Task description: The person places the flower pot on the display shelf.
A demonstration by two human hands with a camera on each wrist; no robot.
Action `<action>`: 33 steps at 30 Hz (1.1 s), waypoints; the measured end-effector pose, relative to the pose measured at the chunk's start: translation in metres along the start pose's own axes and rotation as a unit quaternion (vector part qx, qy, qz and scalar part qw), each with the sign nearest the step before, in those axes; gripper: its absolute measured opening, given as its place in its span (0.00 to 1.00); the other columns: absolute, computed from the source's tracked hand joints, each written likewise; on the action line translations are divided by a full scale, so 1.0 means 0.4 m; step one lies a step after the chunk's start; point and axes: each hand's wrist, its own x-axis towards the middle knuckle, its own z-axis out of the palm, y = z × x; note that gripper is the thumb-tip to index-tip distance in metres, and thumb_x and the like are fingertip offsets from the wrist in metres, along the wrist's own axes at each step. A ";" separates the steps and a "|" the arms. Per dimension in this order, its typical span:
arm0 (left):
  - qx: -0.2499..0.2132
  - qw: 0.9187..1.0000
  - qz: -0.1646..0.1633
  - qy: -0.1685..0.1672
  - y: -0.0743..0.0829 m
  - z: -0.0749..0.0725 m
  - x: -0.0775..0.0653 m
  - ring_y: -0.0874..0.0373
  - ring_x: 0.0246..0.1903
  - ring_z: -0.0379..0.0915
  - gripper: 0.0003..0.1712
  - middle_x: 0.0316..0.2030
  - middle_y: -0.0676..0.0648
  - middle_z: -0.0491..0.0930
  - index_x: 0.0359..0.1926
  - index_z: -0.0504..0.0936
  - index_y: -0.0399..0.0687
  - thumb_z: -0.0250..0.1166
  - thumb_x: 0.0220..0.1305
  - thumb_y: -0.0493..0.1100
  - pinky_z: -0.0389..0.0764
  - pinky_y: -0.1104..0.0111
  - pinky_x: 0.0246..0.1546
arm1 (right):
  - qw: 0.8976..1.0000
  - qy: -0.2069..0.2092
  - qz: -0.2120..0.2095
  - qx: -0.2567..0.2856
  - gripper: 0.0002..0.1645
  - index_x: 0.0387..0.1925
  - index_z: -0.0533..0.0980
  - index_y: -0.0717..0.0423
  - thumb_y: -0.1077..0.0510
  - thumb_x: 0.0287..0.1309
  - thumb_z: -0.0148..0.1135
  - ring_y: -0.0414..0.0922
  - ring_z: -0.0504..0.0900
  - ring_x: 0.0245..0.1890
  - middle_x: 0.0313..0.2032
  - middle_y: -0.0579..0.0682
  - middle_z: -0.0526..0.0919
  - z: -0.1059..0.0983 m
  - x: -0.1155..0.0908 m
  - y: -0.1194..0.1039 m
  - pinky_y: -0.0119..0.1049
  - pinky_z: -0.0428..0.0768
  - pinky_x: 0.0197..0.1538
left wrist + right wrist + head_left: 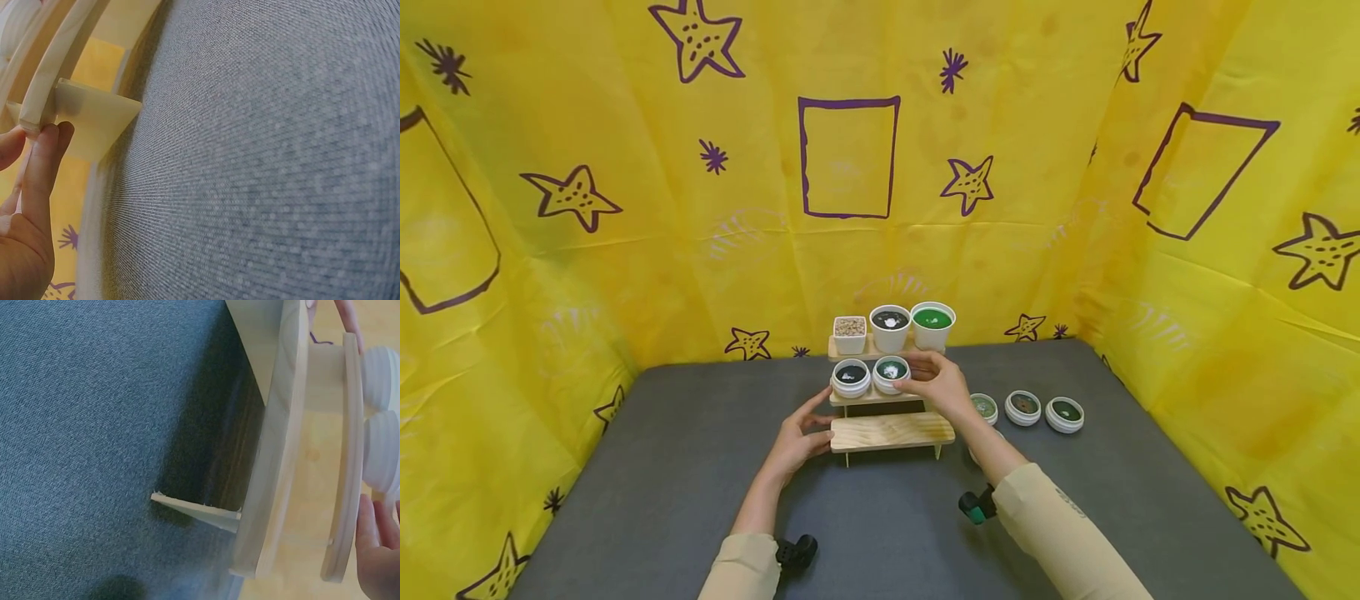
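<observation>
A three-tier wooden stand (891, 433) stands on the table in the head view, its lowest step bare. My left hand (793, 440) pinches the left end of that step; the left wrist view shows thumb and finger (42, 165) at the board's edge (47, 81). On the middle step sit two small white ridged bowls, one with dark contents (851, 382) and one with green contents (889, 385). My right hand (947, 390) holds the green one from its right side. In the right wrist view its fingers (367, 525) lie against the bowl (381, 450).
Along the top step stand a square white pot (850, 337) of beige bits, a white cup (890, 333) with dark contents and another cup (932, 335) with green. Several small bowls (1064, 417) lie on the grey table (715, 467) to the right, one partly behind my right forearm.
</observation>
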 end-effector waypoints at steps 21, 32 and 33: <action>0.008 1.000 0.003 0.005 0.001 -0.002 -0.003 0.52 0.46 0.82 0.42 0.52 0.31 0.80 0.72 0.67 0.63 0.63 0.60 0.28 0.86 0.61 0.43 | 1.000 -0.002 -0.019 0.005 0.35 0.62 0.72 0.62 0.64 0.51 0.73 0.60 0.78 0.61 0.61 0.65 0.77 -0.082 -0.041 0.027 0.45 0.81 0.60; 0.002 1.000 0.002 0.003 0.001 -0.002 -0.003 0.54 0.43 0.82 0.42 0.53 0.31 0.79 0.72 0.67 0.63 0.63 0.60 0.27 0.86 0.62 0.42 | 1.000 0.008 -0.020 0.011 0.35 0.62 0.72 0.60 0.62 0.52 0.73 0.59 0.78 0.62 0.62 0.66 0.76 -0.149 -0.057 0.056 0.24 0.80 0.51; -0.001 1.000 0.001 0.003 0.001 -0.001 -0.003 0.54 0.43 0.82 0.43 0.53 0.31 0.79 0.72 0.67 0.62 0.63 0.59 0.27 0.86 0.62 0.42 | 1.000 0.011 -0.019 0.010 0.35 0.62 0.72 0.60 0.61 0.52 0.73 0.59 0.78 0.62 0.62 0.66 0.77 -0.155 -0.060 0.058 0.23 0.80 0.50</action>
